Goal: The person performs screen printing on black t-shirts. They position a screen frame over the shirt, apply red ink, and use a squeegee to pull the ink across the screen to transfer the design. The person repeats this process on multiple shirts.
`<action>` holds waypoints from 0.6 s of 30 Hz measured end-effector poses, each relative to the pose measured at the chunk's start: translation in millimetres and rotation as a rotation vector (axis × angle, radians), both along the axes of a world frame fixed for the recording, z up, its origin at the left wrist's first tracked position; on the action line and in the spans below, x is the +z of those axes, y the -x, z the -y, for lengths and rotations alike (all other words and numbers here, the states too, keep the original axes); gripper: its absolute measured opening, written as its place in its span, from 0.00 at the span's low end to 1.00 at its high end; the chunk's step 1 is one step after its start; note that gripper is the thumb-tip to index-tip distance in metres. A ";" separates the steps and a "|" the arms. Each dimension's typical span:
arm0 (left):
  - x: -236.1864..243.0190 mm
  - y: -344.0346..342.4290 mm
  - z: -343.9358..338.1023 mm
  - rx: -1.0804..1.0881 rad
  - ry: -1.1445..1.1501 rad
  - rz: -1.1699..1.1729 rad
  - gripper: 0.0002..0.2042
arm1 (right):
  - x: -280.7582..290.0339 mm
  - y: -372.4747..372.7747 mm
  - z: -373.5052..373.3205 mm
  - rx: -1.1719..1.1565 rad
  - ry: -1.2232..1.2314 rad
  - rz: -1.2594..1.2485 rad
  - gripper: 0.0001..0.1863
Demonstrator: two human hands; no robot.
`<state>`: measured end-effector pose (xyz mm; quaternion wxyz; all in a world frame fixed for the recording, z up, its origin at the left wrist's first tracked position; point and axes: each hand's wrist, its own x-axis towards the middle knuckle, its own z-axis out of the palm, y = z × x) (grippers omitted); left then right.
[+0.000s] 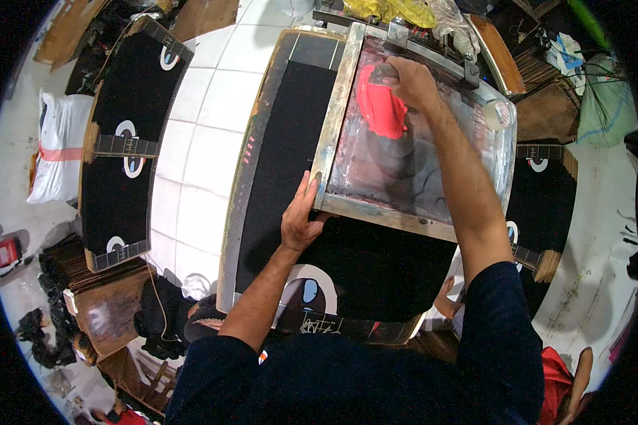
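Note:
My right hand (412, 83) is closed round a dark-edged squeegee (383, 74) near the far end of a wooden-framed printing screen (329, 127). Bright red-pink ink (381, 112) covers its lower side and lies thick on the mesh; my fingers partly hide the tool. My left hand (302, 218) grips the near left corner of the frame, fingers along the left rail and thumb by the near rail. Beneath the screen is black fabric (383, 265) on a long board, with a printed white ring and blue eye shape (310, 289) at its near end.
Another board with black printed fabric (124, 106) stands left across the white tiled floor (198, 134), and one more (539, 198) stands right. Metal clamps (432, 51) border the screen's far end. A roll of tape (497, 115) lies at its right. A white sack (60, 145) sits far left.

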<state>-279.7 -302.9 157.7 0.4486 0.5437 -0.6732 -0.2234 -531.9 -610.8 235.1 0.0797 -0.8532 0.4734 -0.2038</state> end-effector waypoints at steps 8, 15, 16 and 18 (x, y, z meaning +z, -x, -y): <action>5.4 -3.1 4.5 -0.018 -0.097 -0.009 0.44 | -13.6 4.5 -135.4 -0.194 0.041 0.000 0.26; 10.4 1.6 6.1 0.000 0.035 -0.045 0.38 | 17.2 -5.3 -237.9 -0.384 0.171 0.250 0.24; 18.7 2.3 6.5 -0.002 0.067 -0.077 0.38 | 25.7 -7.7 -246.0 -0.402 0.191 0.267 0.21; 44.9 3.5 12.8 -0.051 0.222 -0.198 0.37 | 42.9 -16.3 -265.3 -0.408 0.292 0.311 0.18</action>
